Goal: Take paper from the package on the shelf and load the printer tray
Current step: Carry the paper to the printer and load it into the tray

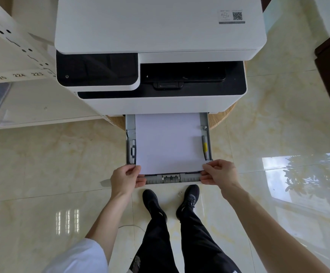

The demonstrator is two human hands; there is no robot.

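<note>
Head view: your left hand (125, 179) and right hand (217, 173) each pinch a near corner of the paper stack (169, 142), which lies in the pulled-out printer tray (130, 142). Paper is light, floppy, slippery; grip the edges. The printer (160, 36) stands above glossy tile floor (42, 164); the shelf (22, 107) is on the left.

Office: multifunction printer (160, 56), numbered shelving (18, 73), polished tile floor (42, 164)
</note>
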